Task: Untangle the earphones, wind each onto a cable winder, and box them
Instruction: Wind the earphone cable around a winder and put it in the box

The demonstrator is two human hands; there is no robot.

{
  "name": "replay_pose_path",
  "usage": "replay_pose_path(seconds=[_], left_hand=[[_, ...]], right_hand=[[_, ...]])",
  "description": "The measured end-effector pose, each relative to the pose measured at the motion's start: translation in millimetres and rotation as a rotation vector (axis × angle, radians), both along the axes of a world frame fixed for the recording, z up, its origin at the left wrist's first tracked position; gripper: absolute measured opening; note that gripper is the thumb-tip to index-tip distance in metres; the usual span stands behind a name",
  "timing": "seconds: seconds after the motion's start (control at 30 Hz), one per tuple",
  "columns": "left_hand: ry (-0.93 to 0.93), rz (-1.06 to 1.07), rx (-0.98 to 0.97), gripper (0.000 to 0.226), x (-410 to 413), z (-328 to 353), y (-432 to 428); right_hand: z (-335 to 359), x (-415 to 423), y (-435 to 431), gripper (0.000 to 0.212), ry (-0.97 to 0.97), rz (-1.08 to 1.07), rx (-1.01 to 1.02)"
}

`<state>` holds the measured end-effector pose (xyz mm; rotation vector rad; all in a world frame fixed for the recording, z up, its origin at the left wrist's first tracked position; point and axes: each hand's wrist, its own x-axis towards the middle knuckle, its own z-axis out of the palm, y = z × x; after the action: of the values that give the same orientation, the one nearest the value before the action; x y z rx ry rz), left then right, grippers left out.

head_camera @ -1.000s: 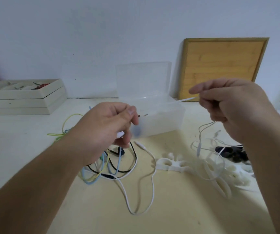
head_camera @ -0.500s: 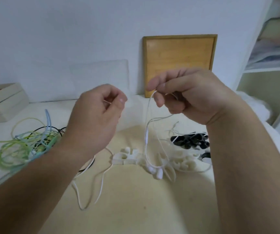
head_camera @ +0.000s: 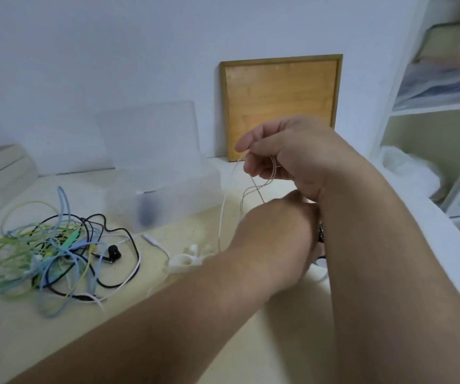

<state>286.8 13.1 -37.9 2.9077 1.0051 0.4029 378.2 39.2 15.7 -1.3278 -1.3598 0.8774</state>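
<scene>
Your R hand (head_camera: 287, 159) is up over the counter (head_camera: 168, 225), fingers curled, pinching thin loops of the white earphone cable (head_camera: 222, 209). One strand drops straight down and vanishes behind your L forearm. Your L hand (head_camera: 276, 225) is tucked under the R wrist with its fingers hidden, so can't tell if it grips anything. A white cable winder (head_camera: 181, 263) pokes out from behind the L forearm, only partly seen. Black bits show in the gap btwn your arms, too covered to identify. The tangle of green, blue & black earphones (head_camera: 43, 253) lies at left, near the clear box (head_camera: 168, 195), which has its lid up and a dark blurred item inside.
</scene>
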Motion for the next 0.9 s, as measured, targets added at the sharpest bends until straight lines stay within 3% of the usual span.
replay_pose_path(seconds=[0.13,0.27,0.4,0.5,0.67,0.9], left_hand=[[-0.033,0.057,0.15,0.042,2,-9,5],[-0.195,0.052,0.07,0.011,-26,-3,12],[-0.506,0.074,-0.27,0.011,-85,22,8],[-0.822,0.148,-0.606,0.014,-129,32,11],[-1.327,0.276,-0.789,0.017,-167,22,34],[-1.355,0.369,-0.714,0.022,-182,4,45]], right_hand=[[-1,-3,0,0.026,-0.057,-0.006,-0.003],[1,-5,-1,0.024,0.038,-0.028,0.059],[2,-8,1,0.025,0.195,-0.02,0.116],[0,-17,3,0.024,0.186,0.023,0.117],[-8,-46,4,0.024,0.035,0.166,0.106],[-10,-82,-7,0.022,-0.229,0.33,0.141]])
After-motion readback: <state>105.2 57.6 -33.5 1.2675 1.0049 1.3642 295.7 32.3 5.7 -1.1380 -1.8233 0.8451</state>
